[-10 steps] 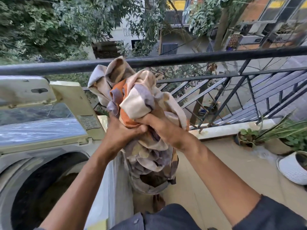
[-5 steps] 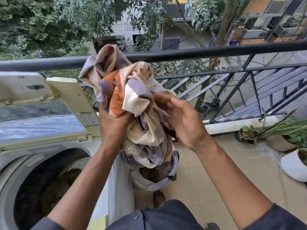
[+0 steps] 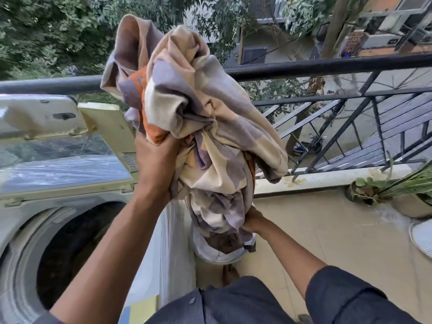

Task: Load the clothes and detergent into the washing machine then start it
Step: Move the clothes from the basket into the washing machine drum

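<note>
Now I see bunched cloth [image 3: 205, 118] held high beside the washing machine [image 3: 35, 220].
My left hand [image 3: 156, 160] grips its middle; my right hand [image 3: 251, 222] pinches its lower end.

Left of the washing machine [image 3: 70, 230] nothing shows; right of it stands a basket [image 3: 219, 253], potted plants [image 3: 397, 192] farther right, railing [image 3: 327, 66] behind.
</note>
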The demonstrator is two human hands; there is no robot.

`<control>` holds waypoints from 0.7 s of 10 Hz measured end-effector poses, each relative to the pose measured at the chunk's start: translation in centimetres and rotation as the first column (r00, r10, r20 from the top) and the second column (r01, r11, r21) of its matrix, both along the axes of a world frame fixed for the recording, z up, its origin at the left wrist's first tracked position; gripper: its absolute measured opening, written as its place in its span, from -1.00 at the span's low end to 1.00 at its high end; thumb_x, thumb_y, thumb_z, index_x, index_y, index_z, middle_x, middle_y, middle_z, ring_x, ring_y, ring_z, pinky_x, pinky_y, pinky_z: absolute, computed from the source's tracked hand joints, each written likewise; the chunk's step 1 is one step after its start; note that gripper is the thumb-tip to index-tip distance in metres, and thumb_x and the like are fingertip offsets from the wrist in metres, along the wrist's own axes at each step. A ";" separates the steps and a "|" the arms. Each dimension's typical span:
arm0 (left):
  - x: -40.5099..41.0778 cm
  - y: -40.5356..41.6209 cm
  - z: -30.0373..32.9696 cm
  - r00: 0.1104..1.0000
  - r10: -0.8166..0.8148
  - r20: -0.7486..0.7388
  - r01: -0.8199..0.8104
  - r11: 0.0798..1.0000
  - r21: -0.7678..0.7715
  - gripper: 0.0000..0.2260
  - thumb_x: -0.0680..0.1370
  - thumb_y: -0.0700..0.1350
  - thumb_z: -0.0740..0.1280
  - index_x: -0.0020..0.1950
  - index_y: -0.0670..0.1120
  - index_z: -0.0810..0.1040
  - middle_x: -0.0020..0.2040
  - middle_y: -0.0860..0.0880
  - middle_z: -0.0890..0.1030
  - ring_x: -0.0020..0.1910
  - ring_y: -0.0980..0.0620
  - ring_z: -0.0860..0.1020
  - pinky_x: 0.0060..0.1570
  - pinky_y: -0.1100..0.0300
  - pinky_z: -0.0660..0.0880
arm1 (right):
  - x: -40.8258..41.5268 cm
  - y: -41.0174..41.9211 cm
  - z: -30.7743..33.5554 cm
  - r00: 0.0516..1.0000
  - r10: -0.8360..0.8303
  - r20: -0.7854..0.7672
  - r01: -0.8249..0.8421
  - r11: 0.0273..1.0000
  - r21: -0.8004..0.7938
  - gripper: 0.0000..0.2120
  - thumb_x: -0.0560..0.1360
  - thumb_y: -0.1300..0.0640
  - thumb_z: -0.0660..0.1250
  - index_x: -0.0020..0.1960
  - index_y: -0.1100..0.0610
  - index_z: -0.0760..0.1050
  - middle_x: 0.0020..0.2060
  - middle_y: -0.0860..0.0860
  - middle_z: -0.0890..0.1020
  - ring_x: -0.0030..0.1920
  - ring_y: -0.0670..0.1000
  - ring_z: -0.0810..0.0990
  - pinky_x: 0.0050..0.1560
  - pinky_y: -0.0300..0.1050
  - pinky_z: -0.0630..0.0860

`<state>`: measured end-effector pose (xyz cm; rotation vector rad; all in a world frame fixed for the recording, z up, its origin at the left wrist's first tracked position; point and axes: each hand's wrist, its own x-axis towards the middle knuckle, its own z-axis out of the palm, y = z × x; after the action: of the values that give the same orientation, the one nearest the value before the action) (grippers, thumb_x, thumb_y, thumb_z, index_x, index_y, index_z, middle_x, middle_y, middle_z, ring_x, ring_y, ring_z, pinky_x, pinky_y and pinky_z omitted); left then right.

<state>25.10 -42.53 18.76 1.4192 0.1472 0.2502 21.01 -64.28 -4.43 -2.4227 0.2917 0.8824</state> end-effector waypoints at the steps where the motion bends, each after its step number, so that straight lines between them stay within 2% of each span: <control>1: 0.0 0.0 -0.1 1.000 -0.005 -0.003 0.005 0.998 0.056 -0.27 0.28 0.04 0.59 0.37 -0.23 0.55 0.16 -0.18 0.73 0.11 -0.05 0.71 0.19 -0.08 0.65 | 0.3 0.1 0.2 0.948 -0.316 0.021 0.311 0.941 0.131 -0.64 0.60 0.18 0.38 0.37 0.22 0.49 0.30 0.19 0.60 0.19 0.11 0.57 0.08 -0.11 0.45; 2: 0.1 0.2 -0.8 1.000 -0.007 -0.024 0.010 0.993 0.121 -0.20 0.28 0.07 0.61 0.45 -0.18 0.51 0.26 -0.18 0.69 0.25 -0.15 0.67 0.31 -0.25 0.58 | 0.2 -1.8 2.6 0.789 -0.609 -0.077 0.599 0.736 0.316 -0.66 0.66 0.23 0.28 0.40 0.33 0.47 0.17 0.25 0.62 0.08 0.14 0.58 0.20 0.10 0.53; 3: 0.2 0.2 -1.4 0.999 -0.006 -0.039 0.012 0.985 0.175 -0.20 0.25 0.08 0.61 0.44 -0.15 0.52 0.25 -0.14 0.70 0.23 -0.09 0.69 0.29 -0.21 0.60 | 1.2 -1.9 6.1 0.665 -0.734 -0.135 0.706 0.559 0.435 -0.69 0.71 0.19 0.19 0.43 0.21 0.41 -0.03 0.12 0.67 -0.11 0.08 0.64 -0.02 0.03 0.65; 4: 0.1 0.1 -2.4 0.997 0.009 -0.071 0.009 0.967 0.253 -0.20 0.24 0.10 0.62 0.43 -0.07 0.52 0.23 -0.03 0.71 0.18 0.03 0.70 0.27 -0.14 0.62 | 2.2 -3.9 11.1 0.546 -0.833 -0.087 0.708 0.403 0.580 -0.65 0.70 0.30 0.11 0.47 0.20 0.36 0.46 0.33 0.43 -0.03 0.02 0.59 -0.20 -0.16 0.59; 5: 0.4 0.2 -3.0 0.993 0.041 -0.107 0.000 0.934 0.357 -0.17 0.20 0.18 0.62 0.44 0.06 0.48 0.24 0.07 0.70 0.19 0.07 0.68 0.29 -0.12 0.60 | 0.8 -5.6 16.9 0.500 -0.865 -0.036 0.645 0.344 0.682 -0.60 0.66 0.41 0.13 0.48 0.32 0.37 0.43 0.38 0.44 0.18 0.20 0.56 -0.17 -0.21 0.51; 6: 0.8 0.3 -3.1 0.989 0.067 -0.134 -0.003 0.904 0.427 -0.12 0.19 0.19 0.64 0.47 0.12 0.42 0.26 0.08 0.69 0.22 0.00 0.67 0.30 -0.13 0.58 | 0.0 -5.4 19.0 0.534 -0.835 0.130 0.532 0.452 0.716 -0.58 0.61 0.49 0.18 0.47 0.41 0.36 0.36 0.33 0.52 0.18 0.21 0.56 -0.13 -0.22 0.52; 7: 0.8 0.0 -2.8 0.983 0.100 -0.153 -0.014 0.874 0.486 -0.07 0.16 0.29 0.62 0.47 0.16 0.37 0.24 0.12 0.67 0.22 -0.06 0.67 0.28 -0.11 0.57 | -0.9 -3.7 21.4 0.622 -0.696 0.358 0.353 0.658 0.666 -0.70 0.62 0.37 0.18 0.32 0.45 0.45 0.26 0.43 0.55 0.12 0.16 0.55 0.14 0.09 0.53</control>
<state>25.92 -42.57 15.96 1.9413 0.2853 0.2195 20.11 -67.99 17.01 -1.7576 0.4460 -0.1143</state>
